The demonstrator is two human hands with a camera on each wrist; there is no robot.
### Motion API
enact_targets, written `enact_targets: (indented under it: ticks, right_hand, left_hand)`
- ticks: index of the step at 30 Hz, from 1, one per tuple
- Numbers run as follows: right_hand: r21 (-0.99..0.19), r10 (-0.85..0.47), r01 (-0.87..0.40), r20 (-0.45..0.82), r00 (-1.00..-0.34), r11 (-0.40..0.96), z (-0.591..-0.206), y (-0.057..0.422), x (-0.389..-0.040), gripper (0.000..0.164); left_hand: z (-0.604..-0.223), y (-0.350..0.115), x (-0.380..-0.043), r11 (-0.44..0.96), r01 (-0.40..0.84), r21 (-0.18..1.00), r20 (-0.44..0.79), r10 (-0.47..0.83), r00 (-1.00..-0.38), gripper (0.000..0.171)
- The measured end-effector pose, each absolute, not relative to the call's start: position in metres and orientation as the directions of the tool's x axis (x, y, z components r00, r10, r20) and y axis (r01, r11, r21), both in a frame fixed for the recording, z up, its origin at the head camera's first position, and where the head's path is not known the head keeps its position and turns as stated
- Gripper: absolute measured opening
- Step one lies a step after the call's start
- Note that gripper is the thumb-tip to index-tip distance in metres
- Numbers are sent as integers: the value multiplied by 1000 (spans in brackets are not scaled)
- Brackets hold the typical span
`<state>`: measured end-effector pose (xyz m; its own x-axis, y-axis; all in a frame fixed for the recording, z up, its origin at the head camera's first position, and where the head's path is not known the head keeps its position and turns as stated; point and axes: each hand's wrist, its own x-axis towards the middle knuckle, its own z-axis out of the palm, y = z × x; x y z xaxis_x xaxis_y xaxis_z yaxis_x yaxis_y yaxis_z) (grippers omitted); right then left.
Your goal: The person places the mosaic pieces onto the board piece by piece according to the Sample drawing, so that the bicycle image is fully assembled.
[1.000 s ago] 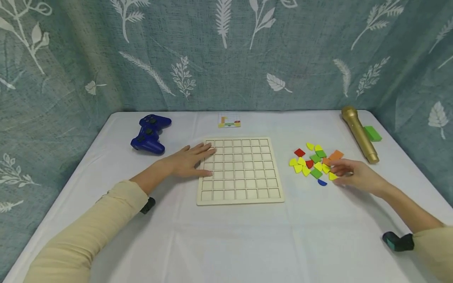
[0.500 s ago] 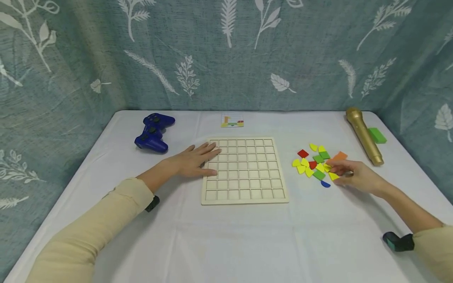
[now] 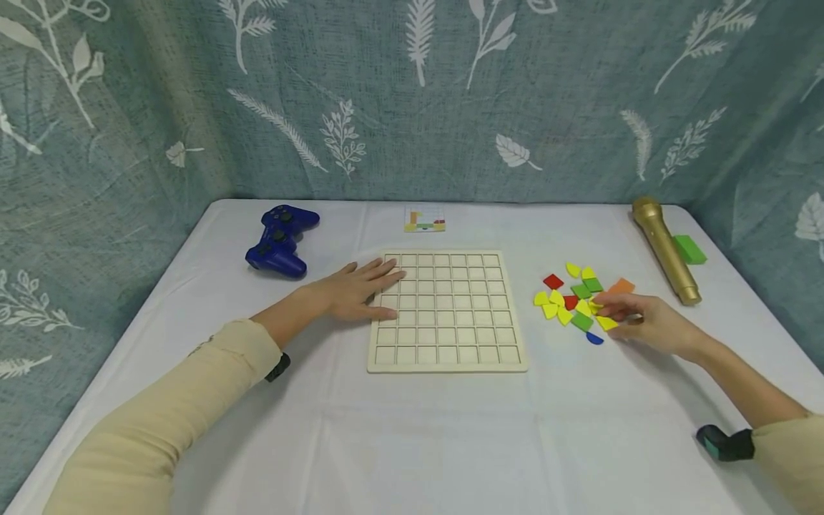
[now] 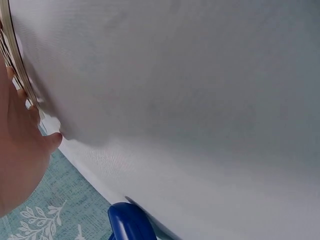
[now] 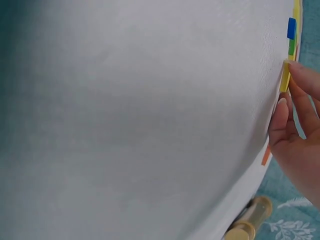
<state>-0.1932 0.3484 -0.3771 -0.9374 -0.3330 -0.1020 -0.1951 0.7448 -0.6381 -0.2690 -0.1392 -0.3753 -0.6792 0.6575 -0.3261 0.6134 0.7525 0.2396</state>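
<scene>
My left hand point(image 3: 352, 292) rests spread on the left edge of a pale wooden grid board point(image 3: 450, 357). In the left wrist view, only part of that hand and the board's edge appear at the far left. Loosely bent, my right hand point(image 3: 653, 322) lies at the right side of a group of flat coloured pieces. Its thumb touches a yellow piece point(image 3: 607, 323); no clear pinch shows. Near it lie a blue half-round piece point(image 3: 595, 338), green pieces point(image 3: 582, 322), red pieces point(image 3: 553, 282) and an orange piece point(image 3: 622, 286). Fingers partly cover some pieces.
A blue game controller point(image 3: 278, 242) lies at the back left. Behind the board is a small patterned card point(image 3: 424, 219). A gold microphone point(image 3: 666, 250) and a green block point(image 3: 690, 249) lie at the back right. A leaf-patterned curtain point(image 3: 412, 143) hangs behind the white-covered table.
The head view has shifted slightly, so everything appears a little farther right. The left hand stays on the board. The right fingers have moved slightly left over the orange and yellow pieces.
</scene>
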Motion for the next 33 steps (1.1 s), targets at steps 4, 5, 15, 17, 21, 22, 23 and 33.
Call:
enact_targets:
  ticks: [4,5,15,17,21,22,23,33]
  right_hand:
    - [-654,-353,-201,-107,-930,729,-378,347,-195,52]
    - [-656,-355,-203,-106,-929,727,-377,347,-196,52]
    - [-641,-316,-172,-116,-942,748,-374,342,-202,52]
    - [-641,-294,-146,-130,-947,754,-373,342,-201,52]
    - [-658,-272,-104,-158,-949,746,-370,343,-202,49]
    - [-669,-275,-99,-162,-948,737,-369,343,-202,48]
    - [-680,-282,-99,-164,-945,727,-369,343,-203,47]
    - [-700,-274,-60,-197,-941,711,-357,319,-224,40]
  left_hand:
    - [-375,-140,-268,759,607,236,-330,650,-685,83]
    - [-374,-140,-268,760,605,236,-330,648,-686,83]
    - [-375,-147,-267,755,606,250,-306,656,-690,84]
    - [-375,-147,-266,757,604,250,-305,654,-693,84]
    - [-375,-147,-267,758,606,240,-311,652,-692,85]
    - [-375,-146,-267,759,608,235,-313,651,-692,86]
    - [-375,-146,-267,759,609,231,-315,650,-691,86]
    - [-377,-142,-268,778,592,213,-336,627,-703,90]
